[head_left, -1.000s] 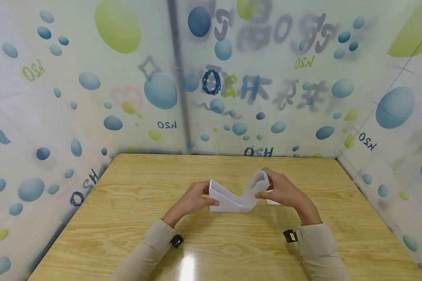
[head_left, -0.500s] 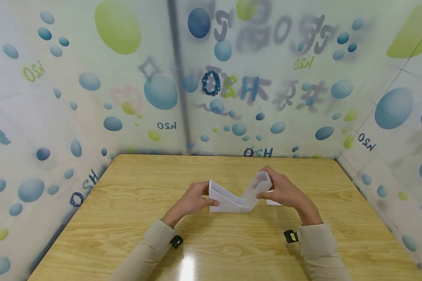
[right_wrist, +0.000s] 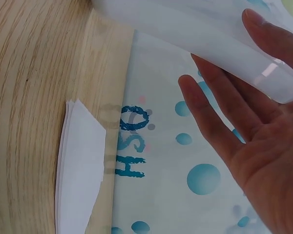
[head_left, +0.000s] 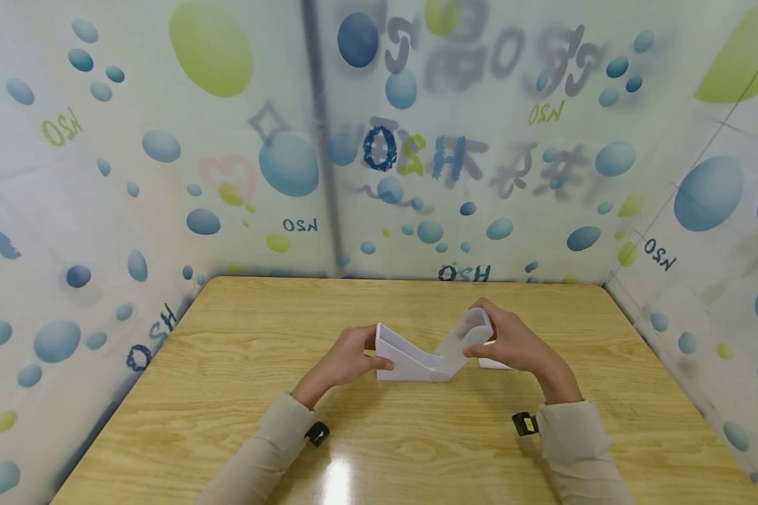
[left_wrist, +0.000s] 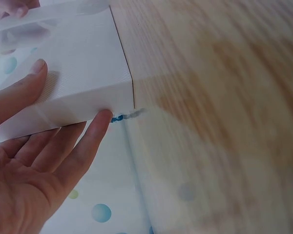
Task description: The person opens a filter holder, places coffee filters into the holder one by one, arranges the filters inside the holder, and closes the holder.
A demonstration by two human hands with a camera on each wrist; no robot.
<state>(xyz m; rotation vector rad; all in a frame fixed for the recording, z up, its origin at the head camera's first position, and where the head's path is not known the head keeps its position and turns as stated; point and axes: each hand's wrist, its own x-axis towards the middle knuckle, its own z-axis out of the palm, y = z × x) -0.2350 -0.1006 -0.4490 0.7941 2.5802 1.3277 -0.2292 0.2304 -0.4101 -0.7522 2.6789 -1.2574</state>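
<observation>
In the head view, my left hand (head_left: 350, 356) grips the left end of a white box-like holder (head_left: 404, 359) with a slanted open top, low at the table. Thumb and fingers of that hand lie on opposite sides of its end in the left wrist view. My right hand (head_left: 512, 340) pinches the upper end of a translucent white plastic sleeve-like piece (head_left: 457, 347). This piece leans up to the right, its lower end meeting the holder's low right end. In the right wrist view, the right thumb lies on one side of the translucent piece (right_wrist: 185, 36), fingers on the other.
A small stack of folded white paper (right_wrist: 80, 165) lies on the wooden table (head_left: 259, 322), partly hidden behind the right hand in the head view. Printed curtains with blue and green dots (head_left: 429, 231) stand along the table's back and sides.
My right hand has shifted slightly to the right, tilting the translucent piece further that way. The left hand and the white holder have stayed in place.
</observation>
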